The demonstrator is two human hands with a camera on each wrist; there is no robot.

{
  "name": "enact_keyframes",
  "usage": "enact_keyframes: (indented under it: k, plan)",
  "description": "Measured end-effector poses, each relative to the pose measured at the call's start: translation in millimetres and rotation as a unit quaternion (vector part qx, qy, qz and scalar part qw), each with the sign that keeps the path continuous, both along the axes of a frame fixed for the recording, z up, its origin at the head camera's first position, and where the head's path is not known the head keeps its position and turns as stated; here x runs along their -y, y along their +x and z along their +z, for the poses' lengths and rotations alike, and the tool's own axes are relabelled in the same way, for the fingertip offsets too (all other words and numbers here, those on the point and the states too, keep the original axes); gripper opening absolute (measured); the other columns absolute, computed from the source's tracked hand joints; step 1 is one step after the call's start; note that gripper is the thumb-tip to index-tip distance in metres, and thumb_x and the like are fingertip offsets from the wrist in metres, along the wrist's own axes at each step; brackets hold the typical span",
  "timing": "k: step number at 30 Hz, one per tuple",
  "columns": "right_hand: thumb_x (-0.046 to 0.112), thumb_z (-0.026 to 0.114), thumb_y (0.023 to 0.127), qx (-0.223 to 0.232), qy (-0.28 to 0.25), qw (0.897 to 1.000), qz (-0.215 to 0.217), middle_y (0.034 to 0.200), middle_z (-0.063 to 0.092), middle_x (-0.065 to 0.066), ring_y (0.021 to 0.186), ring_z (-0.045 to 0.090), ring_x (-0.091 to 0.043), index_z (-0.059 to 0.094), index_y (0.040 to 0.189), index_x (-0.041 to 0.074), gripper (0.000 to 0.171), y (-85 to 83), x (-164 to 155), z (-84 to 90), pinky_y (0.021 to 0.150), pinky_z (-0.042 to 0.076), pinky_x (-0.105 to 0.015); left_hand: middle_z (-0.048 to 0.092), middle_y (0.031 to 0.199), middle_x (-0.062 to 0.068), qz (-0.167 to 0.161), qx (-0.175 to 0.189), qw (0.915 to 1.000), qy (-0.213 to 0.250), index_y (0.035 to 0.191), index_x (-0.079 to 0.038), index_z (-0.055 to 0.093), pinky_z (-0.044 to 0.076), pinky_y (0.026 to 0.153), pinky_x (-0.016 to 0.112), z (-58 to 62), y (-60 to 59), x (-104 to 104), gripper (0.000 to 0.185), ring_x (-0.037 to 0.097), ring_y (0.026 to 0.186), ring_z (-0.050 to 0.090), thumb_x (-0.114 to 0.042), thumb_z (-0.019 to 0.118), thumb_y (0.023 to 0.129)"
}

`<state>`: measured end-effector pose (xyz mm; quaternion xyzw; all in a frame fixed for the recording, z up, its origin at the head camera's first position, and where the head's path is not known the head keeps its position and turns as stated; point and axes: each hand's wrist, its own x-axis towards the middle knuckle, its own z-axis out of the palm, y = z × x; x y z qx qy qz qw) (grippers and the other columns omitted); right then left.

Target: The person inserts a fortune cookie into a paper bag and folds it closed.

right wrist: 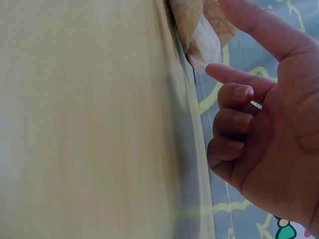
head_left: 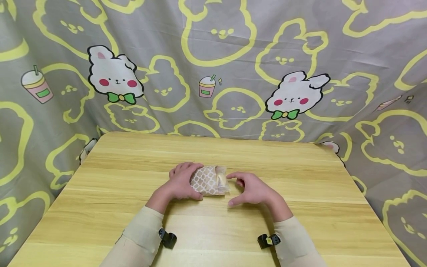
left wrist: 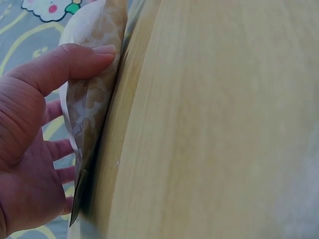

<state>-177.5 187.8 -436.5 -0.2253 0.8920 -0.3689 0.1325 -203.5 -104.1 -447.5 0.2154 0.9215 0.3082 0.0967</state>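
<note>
A small brown paper bag [head_left: 205, 180] with a white lattice print lies on the table, and a crinkled translucent inner bag [head_left: 221, 180] pokes out of its right end. My left hand [head_left: 183, 181] grips the paper bag's left end, thumb on the near side and fingers on the far side. In the left wrist view the thumb [left wrist: 92, 60] lies over the printed paper. At the right end is my right hand [head_left: 255, 189], thumb and index finger spread apart, other fingers curled in. Its index fingertip is right at the inner bag's edge [right wrist: 204, 62]. What the inner bag contains is hidden.
The wooden table [head_left: 200, 237] reaches back to a grey curtain [head_left: 230, 74] printed with yellow outlines and white rabbits, which hangs behind it and along both sides. A black wrist camera [head_left: 168, 238] sits on the left sleeve, another camera [head_left: 268, 241] on the right.
</note>
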Motion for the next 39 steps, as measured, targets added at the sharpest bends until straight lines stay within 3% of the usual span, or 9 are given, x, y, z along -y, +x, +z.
enact_keyframes:
  k: [19, 33, 39]
  plan:
    - [0.04, 0.095, 0.065, 0.012, 0.007, 1.0, 0.016, 0.079, 0.047, -0.012, 0.07, 0.04, -0.013, 0.058, 0.136, 0.013, 0.085, -0.3, 14, 1.8, 0.064, 0.035, -0.03, 0.042, 0.145, 0.01, -0.002, -0.005, 0.9999, -0.008, 0.148, -0.022, 0.046, 0.019, 0.104, 0.06, 4.6, 3.9, -4, 0.104, 0.036, 0.134, 0.031, -0.037, 0.096, 0.058]
    - [0.042, 0.094, 0.064, 0.011, 0.008, 1.0, 0.025, 0.085, 0.05, -0.012, 0.08, 0.046, -0.017, 0.056, 0.14, 0.013, 0.09, -2.0, 23, 0.0, 0.069, 0.039, -0.032, 0.043, 0.144, 0.009, 0.0, -0.009, 1.0, -0.002, 0.148, -0.022, 0.046, 0.021, 0.103, 0.059, 3.8, 3.4, -4, 0.105, 0.035, 0.133, 0.031, -0.038, 0.096, 0.058]
    - [0.043, 0.094, 0.064, 0.016, -0.001, 0.999, 0.03, 0.11, 0.058, -0.005, 0.094, 0.05, -0.018, 0.053, 0.143, 0.009, 0.095, -3.7, 27, 0.0, 0.084, 0.043, -0.034, 0.044, 0.143, 0.009, 0.001, -0.011, 0.9999, -0.004, 0.148, -0.023, 0.046, 0.021, 0.102, 0.059, 4.2, 2.9, -6, 0.106, 0.035, 0.133, 0.032, -0.038, 0.096, 0.056]
